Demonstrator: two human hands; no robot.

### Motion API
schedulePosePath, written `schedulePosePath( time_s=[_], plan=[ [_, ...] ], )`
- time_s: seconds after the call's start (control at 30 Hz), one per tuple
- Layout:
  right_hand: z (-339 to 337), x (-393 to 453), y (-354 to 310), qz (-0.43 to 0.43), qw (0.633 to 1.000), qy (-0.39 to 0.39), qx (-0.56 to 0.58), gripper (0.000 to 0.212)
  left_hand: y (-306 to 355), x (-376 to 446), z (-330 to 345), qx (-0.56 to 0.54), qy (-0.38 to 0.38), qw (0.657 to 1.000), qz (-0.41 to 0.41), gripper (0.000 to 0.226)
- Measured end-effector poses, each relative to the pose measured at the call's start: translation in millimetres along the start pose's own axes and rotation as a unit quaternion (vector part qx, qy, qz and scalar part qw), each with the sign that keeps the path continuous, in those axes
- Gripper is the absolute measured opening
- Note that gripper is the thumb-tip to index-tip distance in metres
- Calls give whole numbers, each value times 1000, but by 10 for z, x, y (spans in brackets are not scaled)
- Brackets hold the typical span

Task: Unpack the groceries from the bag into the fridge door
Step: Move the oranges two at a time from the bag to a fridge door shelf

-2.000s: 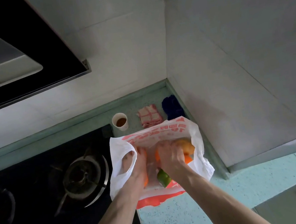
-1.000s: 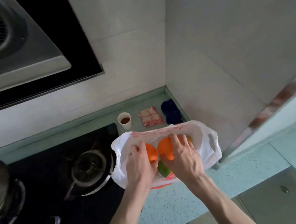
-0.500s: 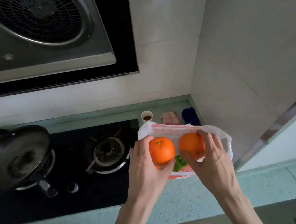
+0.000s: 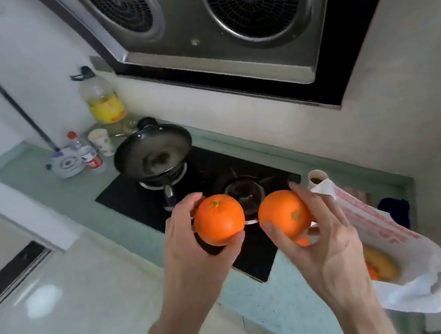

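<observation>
My left hand (image 4: 189,245) grips one orange (image 4: 219,219) and my right hand (image 4: 325,242) grips a second orange (image 4: 283,213). Both are held in the air above the front of the stove. The white and red plastic bag (image 4: 390,241) lies on the counter to the right, behind my right hand. Yellow and orange fruit (image 4: 380,264) shows inside the bag's mouth. The fridge door is not in view.
A black gas stove (image 4: 206,174) carries a dark wok (image 4: 152,152). A range hood (image 4: 220,23) hangs above. An oil bottle (image 4: 102,101), a small bottle (image 4: 85,152) and a cup (image 4: 101,141) stand at the back left. A paper cup (image 4: 317,178) stands behind the bag.
Both hands lifted an orange each out of the bag and carried them up and left. The view swung left, so the bag now sits at the right.
</observation>
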State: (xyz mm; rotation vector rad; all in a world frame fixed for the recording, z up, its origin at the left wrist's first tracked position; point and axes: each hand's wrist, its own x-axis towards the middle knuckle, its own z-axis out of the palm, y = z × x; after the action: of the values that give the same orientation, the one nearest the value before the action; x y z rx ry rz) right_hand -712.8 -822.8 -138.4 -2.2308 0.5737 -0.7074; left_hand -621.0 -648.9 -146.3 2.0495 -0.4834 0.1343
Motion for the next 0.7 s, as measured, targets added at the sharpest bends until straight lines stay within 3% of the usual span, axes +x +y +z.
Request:
schedulePosePath(
  time_s=[0.2,0.43,0.7],
  plan=[
    [557,-51,-521,-63,983,-139,103,70,-210,-404,-749,17,143,986,-85,78],
    [1132,-456,-1309,-181,942,-226,167,70,-434,-982,-1674,71,289,946,-129,75],
    [1828,-1295,-2380,-257,890,-311,213,69,-706,-1912,-2873,125,410,885,-182,78]
  ],
)
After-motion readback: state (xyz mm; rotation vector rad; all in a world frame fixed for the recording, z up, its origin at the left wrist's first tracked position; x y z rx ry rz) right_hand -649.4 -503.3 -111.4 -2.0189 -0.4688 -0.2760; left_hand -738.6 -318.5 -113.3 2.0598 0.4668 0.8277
